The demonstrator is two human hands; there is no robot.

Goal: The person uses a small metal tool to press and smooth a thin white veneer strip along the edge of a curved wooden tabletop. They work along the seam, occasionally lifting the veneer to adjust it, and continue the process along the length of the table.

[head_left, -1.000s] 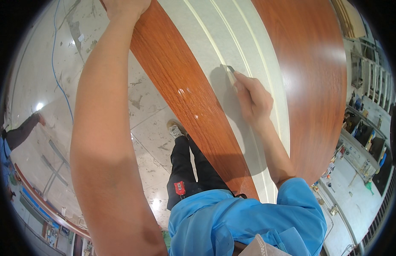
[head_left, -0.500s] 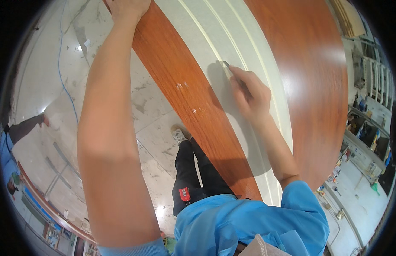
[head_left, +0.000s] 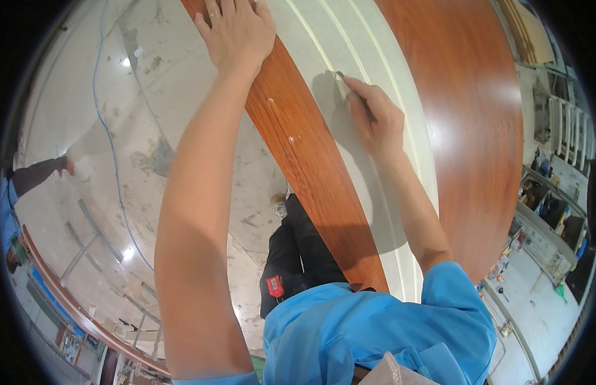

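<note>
A long panel lies in front of me, with reddish wood-grain veneer (head_left: 310, 167) on both sides and a pale grooved strip (head_left: 368, 70) down its middle. My left hand (head_left: 237, 29) rests flat, fingers spread, on the near veneer edge at the top of the view. My right hand (head_left: 375, 119) is closed around a small thin tool (head_left: 349, 82) whose tip touches the pale strip beside a groove. The hand casts a shadow on the strip.
Below the panel is a stained concrete floor (head_left: 137, 128) with a blue cable (head_left: 112, 147) running across it. Another person's arm (head_left: 34, 176) shows at the far left. Shelves and benches with small items (head_left: 548, 212) line the right side.
The view has shifted so my left hand is now fully visible on the veneer edge. My right hand with the tool has moved slightly up along the pale strip.
</note>
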